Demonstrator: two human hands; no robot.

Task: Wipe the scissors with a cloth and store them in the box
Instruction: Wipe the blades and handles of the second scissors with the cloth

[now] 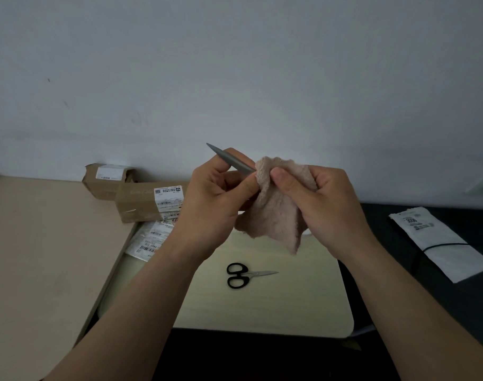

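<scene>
Right hand [325, 204] pinching the pink cloth [276, 215] tight round the blade of the grey scissors [229, 160], left hand [210, 199] curled round their hidden handle end, tip poking up and away; all held in the air above the black-handled scissors [241, 274] lying closed on the pale table [290, 303]; beyond and left of those, two labelled cardboard boxes [141, 200]

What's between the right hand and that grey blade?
The pinkish cloth: the right hand pinches it round the grey blade, which the left hand holds. The head view shows this.
</scene>
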